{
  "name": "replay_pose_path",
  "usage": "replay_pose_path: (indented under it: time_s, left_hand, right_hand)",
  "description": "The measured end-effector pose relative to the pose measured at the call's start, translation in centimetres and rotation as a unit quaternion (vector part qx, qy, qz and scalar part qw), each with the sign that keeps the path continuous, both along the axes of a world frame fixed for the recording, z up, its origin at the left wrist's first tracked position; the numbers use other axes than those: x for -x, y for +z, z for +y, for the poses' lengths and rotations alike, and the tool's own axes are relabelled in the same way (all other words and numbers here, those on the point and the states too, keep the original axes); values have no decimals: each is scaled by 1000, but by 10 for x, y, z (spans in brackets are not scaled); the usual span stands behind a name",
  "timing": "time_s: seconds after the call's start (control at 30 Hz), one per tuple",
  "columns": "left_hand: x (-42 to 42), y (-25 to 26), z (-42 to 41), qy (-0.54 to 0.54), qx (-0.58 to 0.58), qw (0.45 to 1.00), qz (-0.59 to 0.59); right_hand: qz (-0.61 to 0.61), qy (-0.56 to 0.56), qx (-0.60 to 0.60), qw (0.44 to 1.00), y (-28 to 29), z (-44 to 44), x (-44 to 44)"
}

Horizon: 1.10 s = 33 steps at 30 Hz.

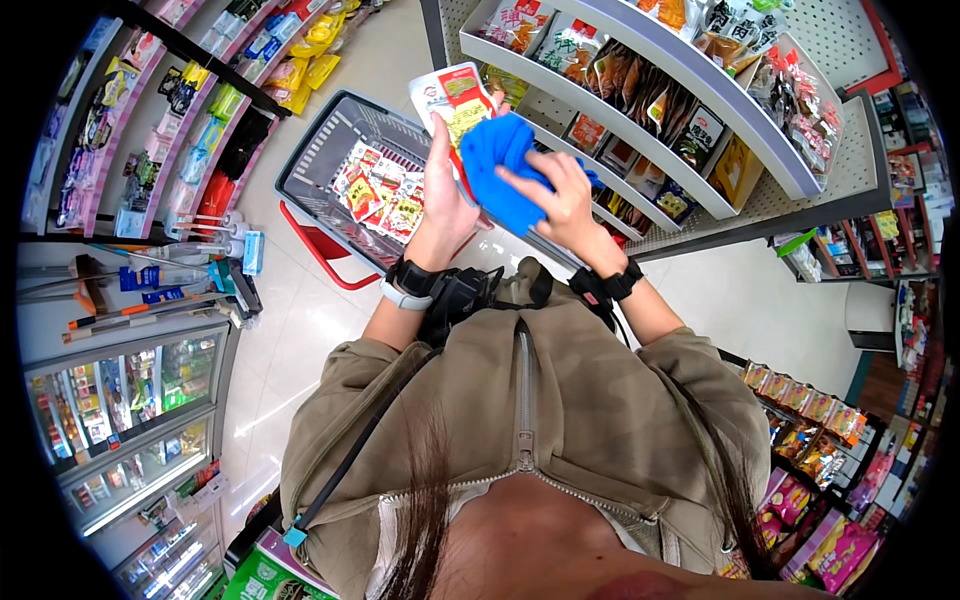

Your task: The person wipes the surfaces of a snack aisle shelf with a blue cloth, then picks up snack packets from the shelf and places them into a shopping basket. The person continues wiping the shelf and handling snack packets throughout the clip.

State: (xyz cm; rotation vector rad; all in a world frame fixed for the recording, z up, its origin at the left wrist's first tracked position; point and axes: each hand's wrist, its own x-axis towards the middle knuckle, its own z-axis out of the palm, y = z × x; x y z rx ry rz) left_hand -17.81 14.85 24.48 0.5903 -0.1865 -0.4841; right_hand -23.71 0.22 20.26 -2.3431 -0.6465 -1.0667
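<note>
My left hand [444, 199] holds a red, white and yellow food packet [459, 94] from its left side, above the right edge of a grey plastic shopping basket [300, 150]. My right hand [559, 199] presses a blue cloth [499, 169] against the lower part of the packet. The cloth is bunched and hides much of that part. Several small red and white packets [381, 193] lie on the bottom of the basket, which has a red handle [319, 244].
White shelves [739, 202] with bagged foods stand ahead to the right, close to my right hand. Racks of packaged goods [161, 135] are at the upper left. Mops or brushes [142, 307] and a glass-door cooler [127, 390] line the left side. Snack bags [814, 405] hang at the lower right.
</note>
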Motion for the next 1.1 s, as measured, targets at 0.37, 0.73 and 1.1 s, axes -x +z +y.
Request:
replay_pose_path:
  time_s: [0.37,0.73,1.1]
  left_hand:
    - [3,-26,-2,20,-192,981,17]
    - [1,-50,9,28,-319,945,-63]
    - [-9,-31,-5,82,-128,988,27]
  right_hand:
    - [22,-32,-15,999,14,12,-13]
    - [82,-124,-128,980,23,-7,-32]
    - [43,-44,6,998,-8,10,3]
